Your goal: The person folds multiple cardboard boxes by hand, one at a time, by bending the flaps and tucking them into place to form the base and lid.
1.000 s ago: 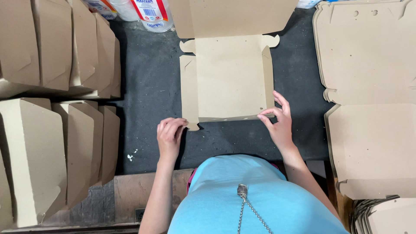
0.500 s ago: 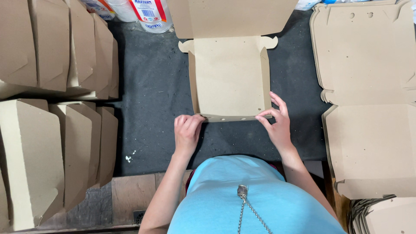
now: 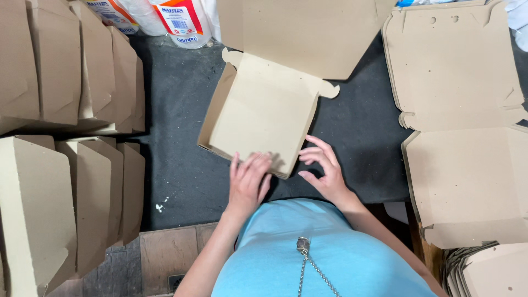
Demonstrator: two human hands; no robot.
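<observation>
A half-folded brown cardboard box [image 3: 264,110] lies on the dark mat [image 3: 176,137], turned at an angle, its left wall raised and its lid flap spread open at the back. My left hand [image 3: 248,179] presses flat on the box's near edge, fingers together. My right hand [image 3: 323,168] hovers just right of that near corner with fingers curled apart, holding nothing; whether it touches the box I cannot tell.
Folded brown boxes [image 3: 60,71] stand in rows along the left, with more [image 3: 55,209] nearer me. Flat unfolded box blanks [image 3: 456,71] are stacked on the right, further blanks [image 3: 473,181] below them. White plastic bags [image 3: 176,22] sit at the back.
The box has rotated clockwise and shifted left. My left hand moved right onto its near edge; my right hand came off the right wall and now sits by the near corner.
</observation>
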